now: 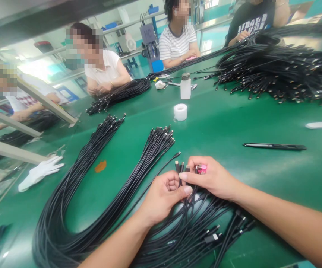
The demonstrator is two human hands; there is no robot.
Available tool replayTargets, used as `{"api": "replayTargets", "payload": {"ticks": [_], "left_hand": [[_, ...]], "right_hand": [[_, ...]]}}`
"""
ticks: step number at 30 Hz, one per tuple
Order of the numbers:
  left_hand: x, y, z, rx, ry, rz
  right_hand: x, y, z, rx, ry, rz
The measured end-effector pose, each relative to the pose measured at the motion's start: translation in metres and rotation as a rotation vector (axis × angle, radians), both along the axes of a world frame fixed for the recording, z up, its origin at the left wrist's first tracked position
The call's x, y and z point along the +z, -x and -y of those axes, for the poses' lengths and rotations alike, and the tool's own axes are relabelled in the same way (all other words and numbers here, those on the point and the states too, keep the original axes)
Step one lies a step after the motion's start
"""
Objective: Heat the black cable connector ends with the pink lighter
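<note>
Black cables with metal-tipped plugs are gripped between my two hands, just right of the picture's middle. My left hand is closed round the cables below their plugs. Beside it, my right hand pinches the plug ends with thumb and fingers. A small pink tool with a metal part is tucked in the fingers of that hand; its kind is hard to make out. Below both hands lie more loose cables with plugs pointing right. To the left a thick cable bundle curves in a U, plug ends away from me.
On the green table stand a tape roll and a capped bottle. A black pen-like tool lies at right, a white glove at left. A large cable heap fills the far right. Several people sit opposite.
</note>
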State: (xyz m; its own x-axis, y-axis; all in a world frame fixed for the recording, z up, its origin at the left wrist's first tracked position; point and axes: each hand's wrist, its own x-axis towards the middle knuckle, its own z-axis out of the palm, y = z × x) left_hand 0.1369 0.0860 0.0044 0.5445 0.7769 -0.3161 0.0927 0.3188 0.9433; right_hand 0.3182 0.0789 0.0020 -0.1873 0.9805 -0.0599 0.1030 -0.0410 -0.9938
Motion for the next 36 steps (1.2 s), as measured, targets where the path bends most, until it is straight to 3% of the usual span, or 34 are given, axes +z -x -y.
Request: {"api": "replayTargets", "payload": {"ticks": [16,22,36], "left_hand": [[0.0022,0.0002,-0.0001,-0.014,0.069,0.088],[0.0008,-0.0012,0.0024,0.038,0.054,0.152],[0.0007,-0.0054,0.0035,0.024,0.073,0.244]], "right_hand": [[-0.0004,0.0005,0.0001,0.021,0.015,-0.051],[0.0014,0.0001,0.0015,0.039,0.015,-0.173],[0.0036,-0.0036,0.0048,0.006,-0.176,-0.120]]}}
